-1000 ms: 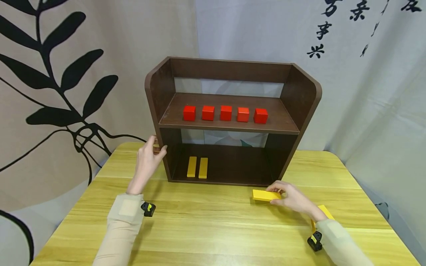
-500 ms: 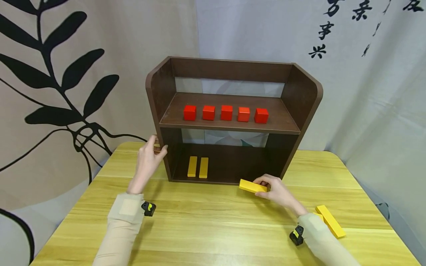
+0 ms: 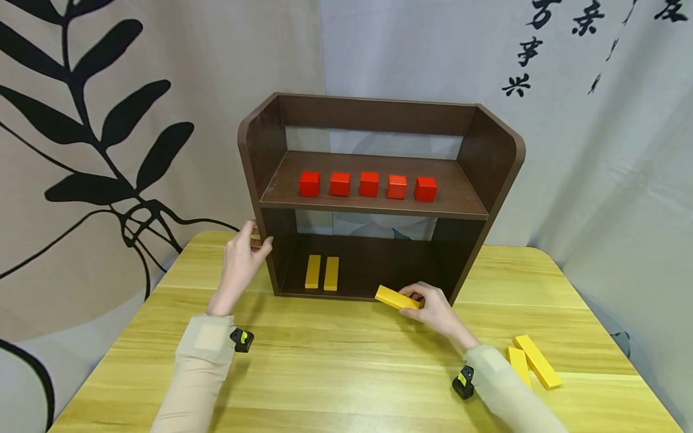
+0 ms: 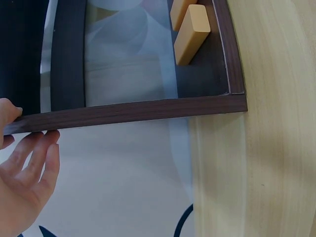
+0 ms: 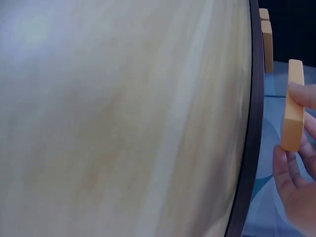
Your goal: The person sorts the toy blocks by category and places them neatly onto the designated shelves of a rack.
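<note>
My right hand [image 3: 433,310] pinches a long yellow wooden block [image 3: 397,297] by one end, tilted, at the front edge of the lower shelf. In the right wrist view the thumb lies on one side of this yellow block [image 5: 294,111] and the fingertips on the other. My left hand [image 3: 242,260] grips the left side panel of a dark brown two-tier shelf [image 3: 379,209]. In the left wrist view its thumb is inside the panel [image 4: 123,112] and its fingers outside. Two yellow blocks [image 3: 331,273] stand side by side on the lower tier, at the left.
Several red cubes [image 3: 369,184] stand in a row on the upper tier. On the wooden table [image 3: 325,373], two more yellow blocks [image 3: 538,362] lie at the right, beside my right sleeve. Curtains [image 3: 595,168] hang behind the table.
My right hand has carried the yellow block leftward and slightly up to the lower shelf's front edge, and the block has tilted. The left hand stays on the panel.
</note>
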Available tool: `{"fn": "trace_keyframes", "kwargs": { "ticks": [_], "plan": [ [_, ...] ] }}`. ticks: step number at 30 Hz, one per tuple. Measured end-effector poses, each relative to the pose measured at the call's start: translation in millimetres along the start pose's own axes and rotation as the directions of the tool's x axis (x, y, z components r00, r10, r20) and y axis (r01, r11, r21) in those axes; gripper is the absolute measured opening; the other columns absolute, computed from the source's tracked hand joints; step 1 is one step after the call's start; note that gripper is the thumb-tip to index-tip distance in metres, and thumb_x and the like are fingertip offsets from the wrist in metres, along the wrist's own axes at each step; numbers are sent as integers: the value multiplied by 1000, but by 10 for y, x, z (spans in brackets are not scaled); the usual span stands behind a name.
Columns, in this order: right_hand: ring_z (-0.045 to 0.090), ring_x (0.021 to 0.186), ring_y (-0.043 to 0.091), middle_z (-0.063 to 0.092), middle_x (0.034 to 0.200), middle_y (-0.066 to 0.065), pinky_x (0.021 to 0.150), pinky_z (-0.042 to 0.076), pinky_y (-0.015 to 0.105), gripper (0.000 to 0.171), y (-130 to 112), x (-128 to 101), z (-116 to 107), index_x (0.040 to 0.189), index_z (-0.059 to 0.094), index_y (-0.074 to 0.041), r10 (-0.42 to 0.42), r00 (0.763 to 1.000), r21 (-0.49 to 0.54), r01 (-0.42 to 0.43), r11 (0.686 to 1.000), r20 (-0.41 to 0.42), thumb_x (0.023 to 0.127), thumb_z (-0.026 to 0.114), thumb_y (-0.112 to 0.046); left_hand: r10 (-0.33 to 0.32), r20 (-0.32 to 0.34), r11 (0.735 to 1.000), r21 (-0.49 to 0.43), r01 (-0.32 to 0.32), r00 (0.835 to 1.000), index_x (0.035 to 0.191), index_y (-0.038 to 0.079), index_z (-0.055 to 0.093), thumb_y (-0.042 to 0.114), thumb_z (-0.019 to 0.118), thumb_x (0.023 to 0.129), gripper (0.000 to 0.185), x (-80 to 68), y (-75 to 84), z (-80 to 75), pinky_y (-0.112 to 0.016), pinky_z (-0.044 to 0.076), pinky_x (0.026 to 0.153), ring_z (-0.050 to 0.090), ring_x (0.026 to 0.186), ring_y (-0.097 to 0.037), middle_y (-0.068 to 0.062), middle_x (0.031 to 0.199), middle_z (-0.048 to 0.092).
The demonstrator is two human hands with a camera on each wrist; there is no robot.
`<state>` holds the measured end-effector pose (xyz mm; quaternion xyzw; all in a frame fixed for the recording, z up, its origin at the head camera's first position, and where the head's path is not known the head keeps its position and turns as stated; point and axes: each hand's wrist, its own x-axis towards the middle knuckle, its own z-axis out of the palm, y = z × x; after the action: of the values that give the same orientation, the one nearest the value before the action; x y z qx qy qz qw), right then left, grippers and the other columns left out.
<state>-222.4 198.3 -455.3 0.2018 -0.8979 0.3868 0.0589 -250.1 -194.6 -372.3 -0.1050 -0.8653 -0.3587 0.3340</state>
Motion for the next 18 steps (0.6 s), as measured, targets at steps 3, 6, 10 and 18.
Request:
{"fn": "trace_keyframes", "kwargs": {
  "ticks": [3,6,10,18],
  "plan": [
    [56,80,12,66,93,2,65,51,21,30,-16,9,40,102,70,-11,6,1000,1,-5,1000,-9,74,80,-14,-2,4,1000,4,2,1000,105,-3,54,8,66,85,25,0,1,2,-47,59,62,70,75,-38,-24,97,68],
    [56,79,13,66,93,2,65,52,23,29,-34,19,75,101,70,-12,17,1000,1,-17,1000,-18,74,80,-14,-7,6,1000,3,7,1000,105,-3,54,8,65,86,25,0,-1,5,-47,59,62,70,75,-38,-24,98,68],
    [56,78,13,66,92,3,64,52,23,29,-65,43,116,99,70,-10,24,999,7,-24,1000,-43,73,81,-12,-6,1,1000,-3,6,1000,105,-3,54,8,66,85,25,0,-3,6,-47,59,62,70,75,-38,-24,97,68],
    [58,80,14,65,92,4,66,51,19,29,-119,113,218,99,70,-10,42,997,2,-42,999,-66,73,81,-14,4,-5,1000,-1,-4,1000,105,-3,54,7,66,85,25,-5,0,0,-46,59,62,70,75,-38,-25,97,67]
  ]
}}
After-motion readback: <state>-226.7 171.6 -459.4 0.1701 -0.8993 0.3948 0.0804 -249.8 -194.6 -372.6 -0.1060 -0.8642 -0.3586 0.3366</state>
